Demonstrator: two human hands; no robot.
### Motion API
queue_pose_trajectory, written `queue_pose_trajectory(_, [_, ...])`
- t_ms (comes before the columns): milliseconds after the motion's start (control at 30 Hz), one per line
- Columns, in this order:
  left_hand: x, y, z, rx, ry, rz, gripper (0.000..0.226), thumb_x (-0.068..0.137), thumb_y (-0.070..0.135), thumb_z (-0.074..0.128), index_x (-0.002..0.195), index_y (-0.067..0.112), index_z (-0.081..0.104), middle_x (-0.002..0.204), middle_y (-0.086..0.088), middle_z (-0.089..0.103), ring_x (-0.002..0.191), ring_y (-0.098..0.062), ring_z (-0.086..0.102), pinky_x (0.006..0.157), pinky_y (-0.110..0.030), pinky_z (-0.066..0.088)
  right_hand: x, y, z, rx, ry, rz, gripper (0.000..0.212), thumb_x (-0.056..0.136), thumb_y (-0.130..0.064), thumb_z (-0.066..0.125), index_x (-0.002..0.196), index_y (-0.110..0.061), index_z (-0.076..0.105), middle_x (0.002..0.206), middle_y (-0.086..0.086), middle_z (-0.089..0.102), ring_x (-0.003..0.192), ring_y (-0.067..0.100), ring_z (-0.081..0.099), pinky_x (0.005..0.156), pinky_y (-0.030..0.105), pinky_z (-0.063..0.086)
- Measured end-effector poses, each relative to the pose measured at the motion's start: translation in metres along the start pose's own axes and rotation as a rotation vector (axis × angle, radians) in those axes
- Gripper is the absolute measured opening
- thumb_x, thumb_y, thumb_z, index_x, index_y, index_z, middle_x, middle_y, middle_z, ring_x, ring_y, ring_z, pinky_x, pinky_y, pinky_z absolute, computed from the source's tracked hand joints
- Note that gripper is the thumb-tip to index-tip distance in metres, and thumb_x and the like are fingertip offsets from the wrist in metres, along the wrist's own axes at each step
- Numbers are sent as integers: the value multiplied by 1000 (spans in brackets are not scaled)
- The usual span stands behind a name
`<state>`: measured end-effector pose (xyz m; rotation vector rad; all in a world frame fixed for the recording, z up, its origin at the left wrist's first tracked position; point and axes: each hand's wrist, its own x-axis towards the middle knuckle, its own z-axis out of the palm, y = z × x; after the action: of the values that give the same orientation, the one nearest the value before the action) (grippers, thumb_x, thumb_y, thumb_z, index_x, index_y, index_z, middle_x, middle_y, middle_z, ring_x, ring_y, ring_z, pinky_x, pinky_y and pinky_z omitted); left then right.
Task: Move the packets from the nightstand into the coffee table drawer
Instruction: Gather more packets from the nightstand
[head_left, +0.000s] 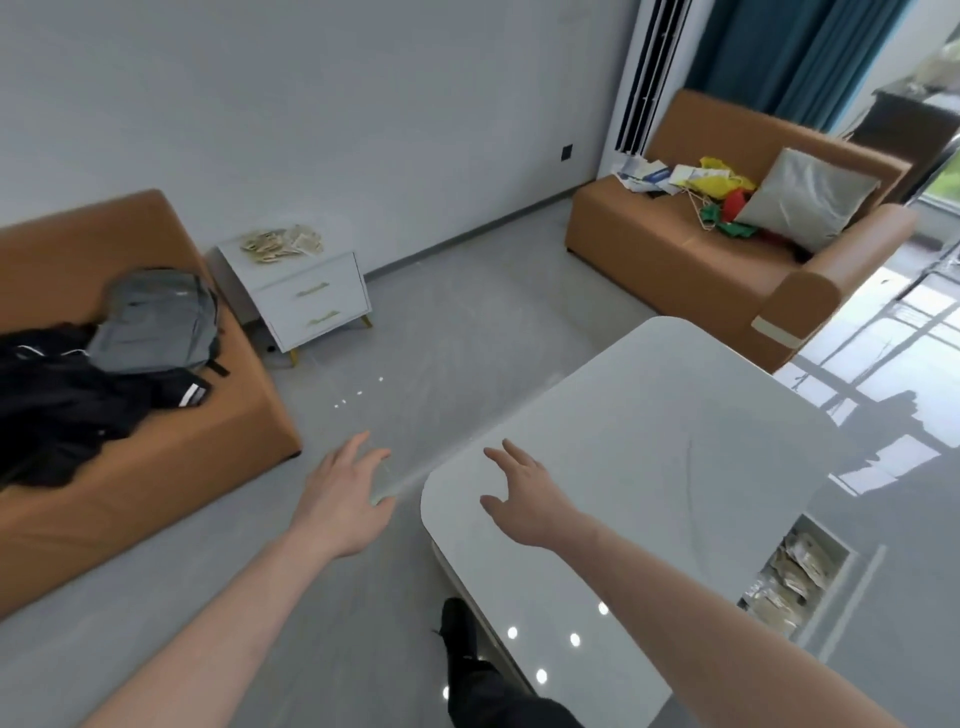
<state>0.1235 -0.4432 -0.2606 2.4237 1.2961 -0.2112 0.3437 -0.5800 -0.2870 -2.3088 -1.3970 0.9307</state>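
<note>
- The coffee table (649, 441), a glossy white worktop, fills the right foreground; its drawer (802, 569) stands open on the far right side with some packets lying inside, partly cut off by the worktop's edge.
- The nightstand (311, 296) stands well away, between the tan sofa (156, 467) and the wall, with a heap of packets (283, 241) on top, too blurred to count.
- A grey backpack (156, 322) and dark clothes lie on the sofa.
- The left hand (348, 493) hangs over the floor and the right hand (524, 499) over the worktop's corner; both have fingers spread and hold nothing.
</note>
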Motion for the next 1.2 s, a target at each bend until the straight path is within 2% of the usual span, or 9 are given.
queue_pose_trajectory(200, [71, -41, -61, 3, 65, -60, 66, 93, 45, 62, 154, 34, 39, 170, 2, 16, 152, -25, 26, 121, -42, 27, 98, -49, -29, -6, -17, -63, 71, 99, -32, 59, 162, -23, 27, 172, 4, 14, 158, 25, 17, 126, 37, 22])
queue_pose_trajectory(333, [110, -78, -99, -36, 162, -109, 63, 92, 43, 65, 151, 33, 43, 168, 3, 21, 149, -25, 31, 117, -43, 33, 169, -90, -51, -56, -43, -146, 71, 99, -32, 59, 162, -23, 27, 172, 5, 14, 157, 27, 19, 126, 35, 21])
queue_pose_trajectory(533, [149, -149, -141, -80, 256, -186, 62, 92, 42, 67, 149, 33, 46, 167, 6, 22, 150, -22, 30, 119, -42, 33, 259, -161, -62, -117, -95, -232, 73, 98, -35, 60, 162, -24, 26, 172, 6, 13, 156, 29, 21, 126, 39, 23])
queue_pose_trajectory(700, [206, -217, -172, -91, 283, -218, 63, 90, 43, 69, 148, 33, 48, 167, 4, 24, 148, -26, 33, 118, -43, 35, 338, -224, -65, -130, -92, -273, 73, 99, -33, 59, 162, -24, 25, 172, 5, 11, 157, 26, 18, 126, 36, 20])
queue_pose_trajectory(933, [313, -299, -216, -76, 216, -182, 66, 92, 43, 65, 153, 33, 41, 169, 2, 17, 151, -26, 28, 120, -45, 31, 441, -286, -66, -115, -56, -207, 75, 97, -35, 62, 162, -24, 27, 172, 4, 14, 156, 27, 22, 125, 36, 23])
queue_pose_trajectory(1200, [452, -327, -269, -26, 125, -87, 76, 92, 43, 61, 159, 31, 27, 171, 0, 1, 154, -29, 21, 122, -44, 28, 542, -303, -86, -69, -11, -99, 75, 98, -35, 63, 162, -24, 26, 172, 2, 13, 156, 25, 22, 125, 34, 23])
